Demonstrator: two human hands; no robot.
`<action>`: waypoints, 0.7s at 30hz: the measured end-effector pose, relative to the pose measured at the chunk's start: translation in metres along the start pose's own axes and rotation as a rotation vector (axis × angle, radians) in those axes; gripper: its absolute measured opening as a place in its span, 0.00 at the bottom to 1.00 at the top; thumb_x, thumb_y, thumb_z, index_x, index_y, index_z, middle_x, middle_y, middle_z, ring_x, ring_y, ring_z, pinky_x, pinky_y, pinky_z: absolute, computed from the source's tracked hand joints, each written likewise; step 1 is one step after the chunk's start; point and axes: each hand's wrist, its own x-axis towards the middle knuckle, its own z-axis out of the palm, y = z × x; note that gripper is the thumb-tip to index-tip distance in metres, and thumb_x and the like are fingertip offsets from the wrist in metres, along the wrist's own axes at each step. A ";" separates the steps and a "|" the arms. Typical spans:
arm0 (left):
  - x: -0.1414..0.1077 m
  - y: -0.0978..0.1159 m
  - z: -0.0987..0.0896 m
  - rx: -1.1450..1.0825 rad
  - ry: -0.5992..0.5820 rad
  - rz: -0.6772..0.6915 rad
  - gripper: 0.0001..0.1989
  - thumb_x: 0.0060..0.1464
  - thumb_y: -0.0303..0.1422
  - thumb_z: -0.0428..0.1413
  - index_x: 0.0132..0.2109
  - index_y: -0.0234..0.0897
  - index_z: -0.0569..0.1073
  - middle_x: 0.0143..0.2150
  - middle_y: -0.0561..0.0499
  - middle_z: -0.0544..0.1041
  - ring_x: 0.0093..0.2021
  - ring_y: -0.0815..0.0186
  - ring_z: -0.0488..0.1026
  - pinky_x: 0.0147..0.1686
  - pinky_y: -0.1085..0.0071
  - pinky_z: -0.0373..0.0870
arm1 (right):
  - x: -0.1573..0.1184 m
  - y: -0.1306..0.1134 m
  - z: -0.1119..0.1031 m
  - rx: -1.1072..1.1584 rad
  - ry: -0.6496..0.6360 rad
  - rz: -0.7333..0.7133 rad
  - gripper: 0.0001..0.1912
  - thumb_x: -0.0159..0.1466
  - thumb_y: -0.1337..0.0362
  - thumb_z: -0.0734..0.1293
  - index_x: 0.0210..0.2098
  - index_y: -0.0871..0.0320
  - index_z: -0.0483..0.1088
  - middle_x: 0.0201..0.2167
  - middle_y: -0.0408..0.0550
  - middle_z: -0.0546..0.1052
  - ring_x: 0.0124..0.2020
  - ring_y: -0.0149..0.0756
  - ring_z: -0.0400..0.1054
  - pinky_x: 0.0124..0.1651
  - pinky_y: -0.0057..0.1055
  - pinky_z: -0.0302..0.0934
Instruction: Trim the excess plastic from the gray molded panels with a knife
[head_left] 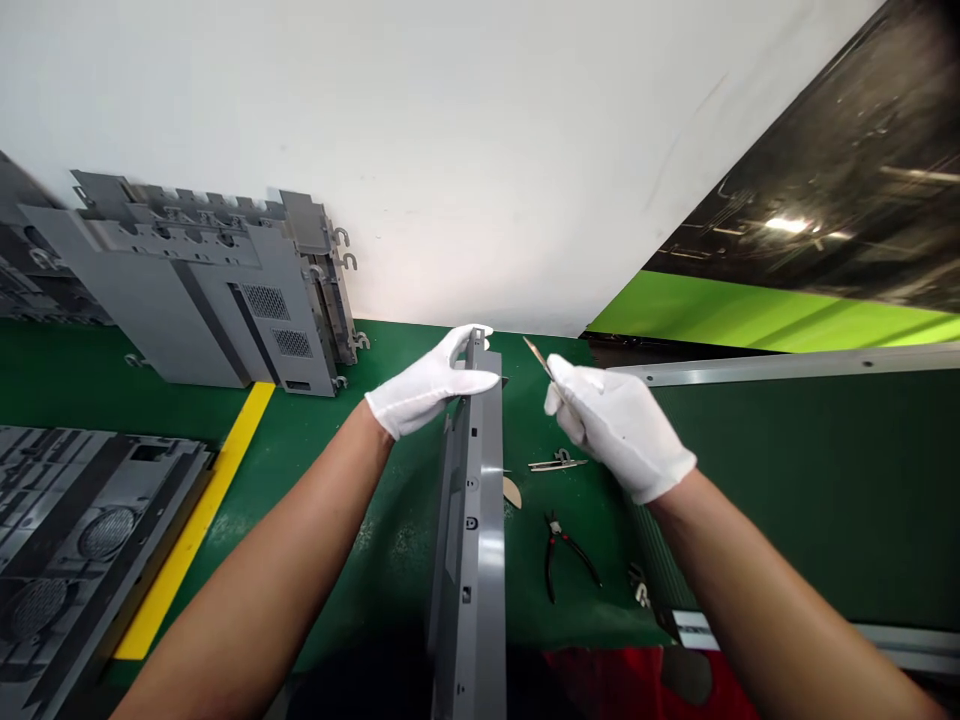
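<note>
My left hand [427, 385], in a white cotton glove, grips the far end of a long grey plastic panel [471, 530], which stands on edge and tilts toward me. My right hand [619, 425], also white-gloved, is shut on a slim metal-bladed tool [538, 357], probably a craft knife, with its tip near the panel's far end. Its handle is mostly hidden by the glove. Below that hand on the green mat [405, 540] lie red-and-black-handled pliers [568, 556], a small metal bracket [556, 463] and a beige chip [512, 491].
Grey moulded housing panels with vent grilles [202, 290] lean against the white wall at left. Another dark grey panel [82, 530] lies at lower left, beyond a yellow floor stripe [196, 515]. A metal-edged green bench [795, 480] runs along the right, with red cloth [637, 680] at the bottom.
</note>
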 end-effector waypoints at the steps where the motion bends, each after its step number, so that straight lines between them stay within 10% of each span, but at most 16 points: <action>1: 0.001 -0.001 0.000 0.010 0.034 0.000 0.23 0.45 0.38 0.66 0.49 0.40 0.71 0.50 0.47 0.72 0.46 0.63 0.70 0.45 0.68 0.67 | -0.002 0.003 0.001 0.044 -0.001 0.018 0.28 0.66 0.38 0.60 0.24 0.55 0.67 0.12 0.37 0.60 0.15 0.28 0.51 0.20 0.28 0.47; 6: 0.019 -0.004 -0.003 0.083 0.406 -0.136 0.27 0.54 0.59 0.52 0.31 0.38 0.72 0.31 0.45 0.75 0.34 0.57 0.74 0.34 0.64 0.67 | -0.005 0.012 0.002 0.249 0.056 0.071 0.26 0.67 0.40 0.60 0.25 0.54 0.67 0.12 0.36 0.58 0.14 0.28 0.48 0.17 0.28 0.43; 12: 0.015 0.000 -0.007 0.045 0.361 -0.139 0.32 0.54 0.64 0.47 0.33 0.37 0.73 0.34 0.44 0.76 0.33 0.59 0.74 0.35 0.64 0.69 | -0.003 0.021 0.007 0.337 0.012 0.113 0.26 0.67 0.40 0.59 0.28 0.54 0.67 0.13 0.35 0.59 0.13 0.29 0.46 0.16 0.28 0.42; 17: 0.004 0.008 -0.002 0.169 0.191 -0.082 0.27 0.49 0.49 0.63 0.52 0.39 0.72 0.49 0.44 0.75 0.47 0.57 0.72 0.46 0.64 0.68 | -0.011 0.029 0.017 0.460 0.070 0.103 0.27 0.64 0.38 0.62 0.27 0.56 0.67 0.12 0.34 0.58 0.11 0.26 0.43 0.14 0.27 0.38; 21: -0.035 0.018 0.037 0.198 0.235 -0.166 0.56 0.46 0.36 0.64 0.73 0.46 0.40 0.59 0.40 0.70 0.49 0.55 0.73 0.48 0.61 0.71 | -0.039 0.055 0.016 0.616 0.099 0.205 0.25 0.63 0.39 0.64 0.33 0.56 0.70 0.15 0.35 0.59 0.13 0.24 0.41 0.15 0.25 0.38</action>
